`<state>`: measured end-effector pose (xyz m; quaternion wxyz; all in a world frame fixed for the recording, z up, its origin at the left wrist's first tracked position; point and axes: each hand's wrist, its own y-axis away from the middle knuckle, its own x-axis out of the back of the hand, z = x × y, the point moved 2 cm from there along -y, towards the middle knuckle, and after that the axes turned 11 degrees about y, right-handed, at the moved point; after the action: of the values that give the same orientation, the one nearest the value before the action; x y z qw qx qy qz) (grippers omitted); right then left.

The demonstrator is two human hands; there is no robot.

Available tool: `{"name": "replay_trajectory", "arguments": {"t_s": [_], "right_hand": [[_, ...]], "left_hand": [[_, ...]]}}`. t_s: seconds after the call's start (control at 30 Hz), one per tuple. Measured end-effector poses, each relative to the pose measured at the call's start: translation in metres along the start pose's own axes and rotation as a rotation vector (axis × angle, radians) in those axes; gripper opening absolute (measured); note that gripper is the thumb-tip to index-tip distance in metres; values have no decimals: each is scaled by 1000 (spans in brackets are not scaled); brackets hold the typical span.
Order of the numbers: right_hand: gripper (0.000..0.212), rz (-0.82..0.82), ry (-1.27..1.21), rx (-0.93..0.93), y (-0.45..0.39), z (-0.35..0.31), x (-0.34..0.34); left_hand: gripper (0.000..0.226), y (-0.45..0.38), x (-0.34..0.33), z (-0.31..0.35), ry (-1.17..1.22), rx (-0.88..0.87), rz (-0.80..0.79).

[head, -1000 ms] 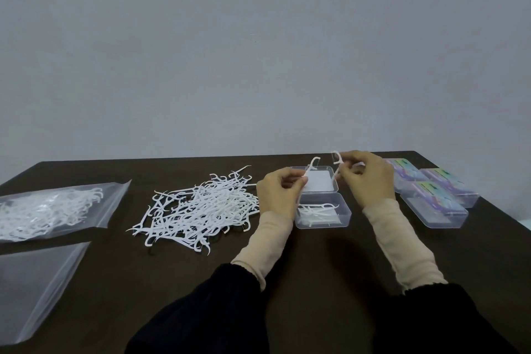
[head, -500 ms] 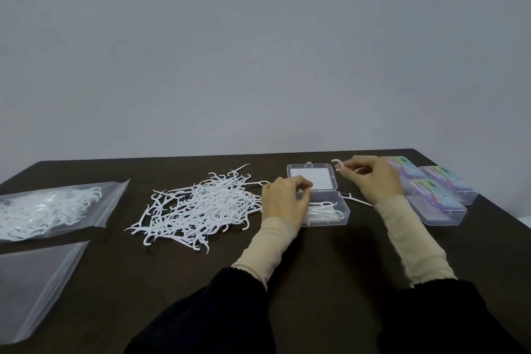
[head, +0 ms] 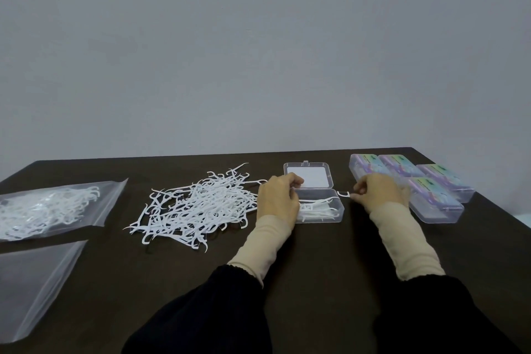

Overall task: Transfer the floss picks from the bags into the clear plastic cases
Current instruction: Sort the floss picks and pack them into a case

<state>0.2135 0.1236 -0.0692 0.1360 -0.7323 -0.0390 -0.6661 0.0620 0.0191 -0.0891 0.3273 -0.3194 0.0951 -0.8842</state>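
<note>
Four closed cases sit right of open case, look full. Open case holds few picks, lid flat behind. Left hand rests curled on open case's left edge. Right hand pinches one pick just right of open case. Big loose pile left of open case. Farther left, one bag holds picks, other bag looks empty. Lots left on worktop.

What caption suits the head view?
Left hand rests at the open case; right hand pinches a floss pick beside it.
</note>
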Motion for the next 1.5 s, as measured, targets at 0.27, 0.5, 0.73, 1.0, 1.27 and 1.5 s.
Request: {"name": "replay_trajectory", "arguments": {"t_s": [0.27,0.5,0.73,1.0,1.27,1.5], "right_hand": [[18,72,190,65,5,-13,-4],[16,193,92,162,11,-18,18],[6,1,-251,597,20,-41,14],[15,-138,-289,649,25,-46,8],[15,10,-193,618,30,-53,13],[10,160,-242,788,60,-88,20]], "left_hand": [[33,-4,17,2,63,-49,50],[31,-11,66,-24,105,-14,68],[15,-13,105,-42,-7,31,-96],[61,-9,127,-53,-172,181,-495],[62,-12,125,-59,-149,105,-407],[52,-1,157,-55,-163,44,-287]]}}
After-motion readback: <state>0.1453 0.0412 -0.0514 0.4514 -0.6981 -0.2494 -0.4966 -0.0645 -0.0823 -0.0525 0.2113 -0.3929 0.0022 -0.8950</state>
